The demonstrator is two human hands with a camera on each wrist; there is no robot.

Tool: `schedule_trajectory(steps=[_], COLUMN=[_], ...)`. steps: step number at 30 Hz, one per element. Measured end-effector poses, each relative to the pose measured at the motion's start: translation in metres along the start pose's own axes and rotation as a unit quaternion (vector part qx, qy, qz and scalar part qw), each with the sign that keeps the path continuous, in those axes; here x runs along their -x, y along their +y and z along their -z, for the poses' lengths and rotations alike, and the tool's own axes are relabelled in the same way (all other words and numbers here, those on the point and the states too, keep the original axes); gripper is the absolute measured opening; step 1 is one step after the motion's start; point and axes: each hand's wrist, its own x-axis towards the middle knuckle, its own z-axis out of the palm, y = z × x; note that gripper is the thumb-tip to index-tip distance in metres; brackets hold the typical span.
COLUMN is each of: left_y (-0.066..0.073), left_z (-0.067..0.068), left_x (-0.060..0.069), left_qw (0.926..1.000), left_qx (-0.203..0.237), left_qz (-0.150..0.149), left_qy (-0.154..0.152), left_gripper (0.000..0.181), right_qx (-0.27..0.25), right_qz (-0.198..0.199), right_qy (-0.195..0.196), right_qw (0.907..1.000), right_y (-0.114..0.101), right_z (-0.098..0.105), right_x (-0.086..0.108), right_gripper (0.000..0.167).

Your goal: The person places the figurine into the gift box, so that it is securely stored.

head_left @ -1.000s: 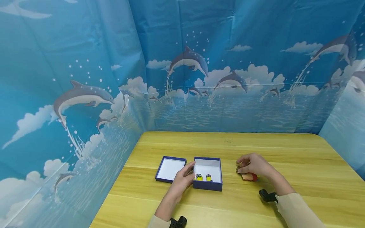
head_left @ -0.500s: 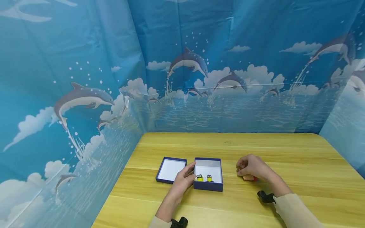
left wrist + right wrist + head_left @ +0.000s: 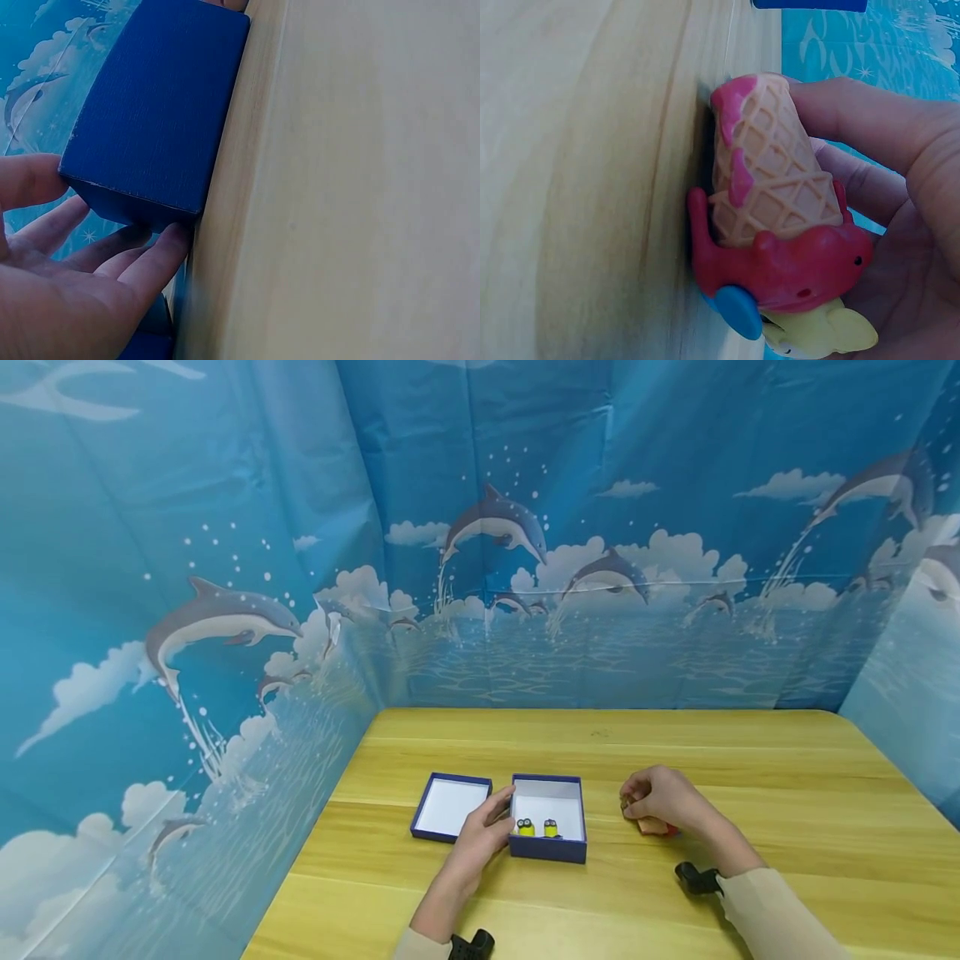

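My left hand (image 3: 480, 835) rests at the left side of a blue box (image 3: 547, 850) with a white inside. Its spread fingers and thumb touch the side wall and front corner. Two small yellow goggle-eyed figures (image 3: 527, 828) stand in the box near its front wall. To the right, my right hand (image 3: 666, 797) holds an ice-cream-cone toy (image 3: 772, 165) lying on its side at the table. The toy has a tan waffle cone with pink drips, and red, blue and pale yellow parts below. My thumb and fingers curl about the cone; its far side is hidden.
The box lid (image 3: 452, 806), white inside with a blue rim, lies left of the box on the wood-grain table (image 3: 600, 918). Blue dolphin-print curtains (image 3: 622, 660) hang behind the table and along its sides.
Over the last second, the right hand turns slightly over the cone toy, and less of its red part shows. The left hand and the box stay almost still.
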Motion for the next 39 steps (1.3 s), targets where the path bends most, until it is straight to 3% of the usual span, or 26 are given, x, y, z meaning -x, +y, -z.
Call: schedule_trajectory(steps=[14, 26, 33, 39], left_y=[-0.001, 0.002, 0.003, 0.004], left_z=[-0.001, -0.001, -0.002, -0.002], left_x=[-0.001, 0.0, 0.0, 0.0], left_qw=[1.0, 0.9999, 0.9999, 0.9999], left_qx=[-0.001, -0.004, -0.008, -0.008], left_qz=[0.002, -0.002, -0.004, -0.005], left_qy=[-0.005, -0.01, -0.007, -0.007], left_gripper=[0.053, 0.053, 0.053, 0.054], right_qx=[-0.006, -0.023, -0.137, -0.167], right_qz=[0.05, 0.08, 0.049, 0.039], right_qy=[0.002, 0.005, -0.045, -0.062], right_qw=[0.9987, 0.9965, 0.9884, 0.9832], right_y=[-0.004, -0.009, -0.012, -0.013], right_z=[0.008, 0.015, 0.016, 0.015], right_x=[0.0, -0.002, -0.004, -0.005], right_gripper=[0.036, 0.037, 0.045, 0.049])
